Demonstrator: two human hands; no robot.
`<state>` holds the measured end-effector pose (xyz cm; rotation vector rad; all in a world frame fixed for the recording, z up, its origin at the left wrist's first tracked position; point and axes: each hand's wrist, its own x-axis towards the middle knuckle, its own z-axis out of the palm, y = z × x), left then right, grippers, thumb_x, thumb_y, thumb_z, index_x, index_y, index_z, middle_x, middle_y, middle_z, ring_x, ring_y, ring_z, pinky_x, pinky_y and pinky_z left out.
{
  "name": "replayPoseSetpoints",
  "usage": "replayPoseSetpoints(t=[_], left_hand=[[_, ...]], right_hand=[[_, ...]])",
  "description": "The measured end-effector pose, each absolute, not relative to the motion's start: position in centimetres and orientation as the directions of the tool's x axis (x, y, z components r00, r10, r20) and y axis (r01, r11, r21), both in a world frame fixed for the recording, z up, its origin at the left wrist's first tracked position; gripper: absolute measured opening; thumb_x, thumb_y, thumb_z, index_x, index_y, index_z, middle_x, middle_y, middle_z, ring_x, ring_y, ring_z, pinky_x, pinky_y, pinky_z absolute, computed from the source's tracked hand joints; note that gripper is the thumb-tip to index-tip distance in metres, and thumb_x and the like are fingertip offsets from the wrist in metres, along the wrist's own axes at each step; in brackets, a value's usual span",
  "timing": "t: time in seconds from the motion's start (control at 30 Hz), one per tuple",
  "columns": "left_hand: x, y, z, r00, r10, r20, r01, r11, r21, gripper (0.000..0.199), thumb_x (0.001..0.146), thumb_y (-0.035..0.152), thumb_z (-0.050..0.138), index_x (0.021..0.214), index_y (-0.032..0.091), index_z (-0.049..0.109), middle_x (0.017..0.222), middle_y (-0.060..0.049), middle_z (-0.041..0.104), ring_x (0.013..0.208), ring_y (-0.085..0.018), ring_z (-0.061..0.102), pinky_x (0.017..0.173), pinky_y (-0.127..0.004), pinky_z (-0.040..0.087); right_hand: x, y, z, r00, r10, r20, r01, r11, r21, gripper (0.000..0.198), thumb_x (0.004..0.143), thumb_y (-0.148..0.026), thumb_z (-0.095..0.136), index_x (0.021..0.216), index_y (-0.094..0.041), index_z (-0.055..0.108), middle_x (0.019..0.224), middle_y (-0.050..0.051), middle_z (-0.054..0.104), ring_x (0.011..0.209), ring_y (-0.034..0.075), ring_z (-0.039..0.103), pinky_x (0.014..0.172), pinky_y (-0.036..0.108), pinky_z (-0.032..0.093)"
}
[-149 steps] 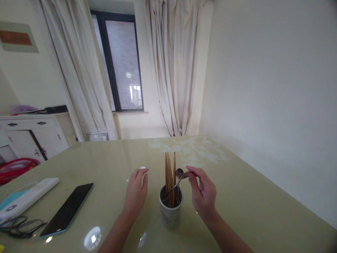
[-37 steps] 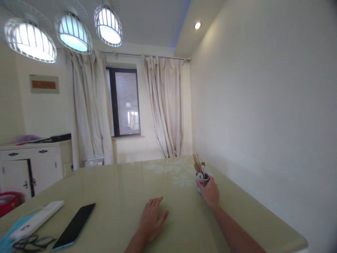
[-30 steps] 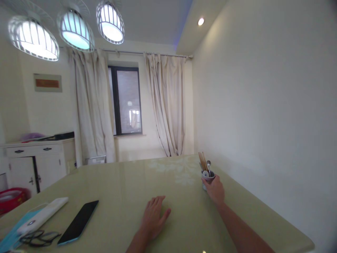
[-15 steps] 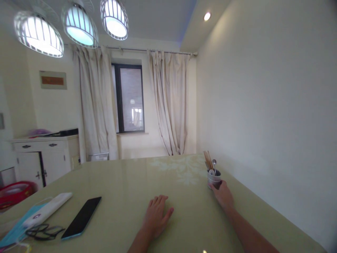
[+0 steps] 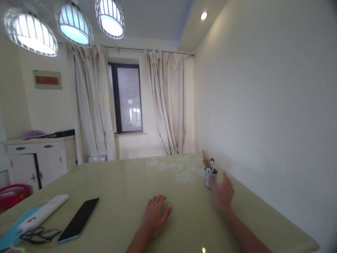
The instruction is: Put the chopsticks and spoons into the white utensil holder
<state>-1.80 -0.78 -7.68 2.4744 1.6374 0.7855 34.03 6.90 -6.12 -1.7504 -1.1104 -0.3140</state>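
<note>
A small grey-white utensil cup [image 5: 210, 179] stands upright on the greenish table [image 5: 118, 186], towards its right edge. Several chopsticks [image 5: 206, 159] and a metal spoon [image 5: 212, 161] stick up out of it. Just right of the cup is my right hand [image 5: 223, 193], thumb and fingers spread apart, with nothing held; the thumb is close to the cup's side, and whether it touches I cannot tell. My left hand [image 5: 156, 215] rests palm down on the table in the middle foreground, its fingers stretched out and nothing in it.
On the table's left lie a black phone [image 5: 79, 219], a long white power strip or similar bar [image 5: 44, 212], a pair of glasses [image 5: 39, 235] and a blue face mask [image 5: 15, 228]. A wall [image 5: 263, 123] runs along the right edge. A white cabinet [image 5: 50, 158] stands behind at left.
My right hand has opened from around the cup and drawn slightly right of it. The left hand stays on the table. The view has turned a little.
</note>
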Motion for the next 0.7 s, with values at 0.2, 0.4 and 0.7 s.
replayPoseSetpoints(t=[0.2,0.4,0.7], left_hand=[[-1.7,-0.9,-7.4,0.341,0.852,0.397,0.825,-0.474,0.308,0.056,0.106,0.06,0.041,0.137,0.021,0.066,0.138,-0.015,0.071,0.128,-0.032,0.063,0.114,-0.053,0.045],[-1.7,-0.3,-8.5,0.506,0.802,0.317,0.783,-0.582,0.221,0.047,0.101,0.029,0.048,0.145,0.023,0.063,0.148,-0.012,0.068,0.138,-0.031,0.06,0.121,-0.051,0.044],[-2.2,0.4,-10.1,0.513,0.734,0.446,0.764,-0.627,0.154,0.064,0.102,0.023,0.044,0.166,0.026,0.038,0.164,-0.009,0.054,0.153,-0.027,0.049,0.128,-0.047,0.04]], right_hand=[[28.3,4.6,-6.4,-0.033,0.506,0.862,0.832,0.492,-0.257,0.05,0.107,-0.046,0.044,0.146,-0.017,0.054,0.139,0.02,0.068,0.131,0.034,0.061,0.112,0.051,0.043],[15.3,0.9,-6.1,-0.65,0.447,0.615,0.46,0.875,-0.15,0.053,0.101,-0.059,0.06,0.142,-0.024,0.06,0.137,0.01,0.074,0.123,0.027,0.066,0.112,0.041,0.043],[11.4,0.3,-6.7,-0.527,0.538,0.658,0.571,0.798,-0.195,0.029,0.1,-0.036,0.058,0.121,-0.023,0.073,0.119,0.008,0.079,0.115,0.027,0.066,0.117,0.044,0.038]])
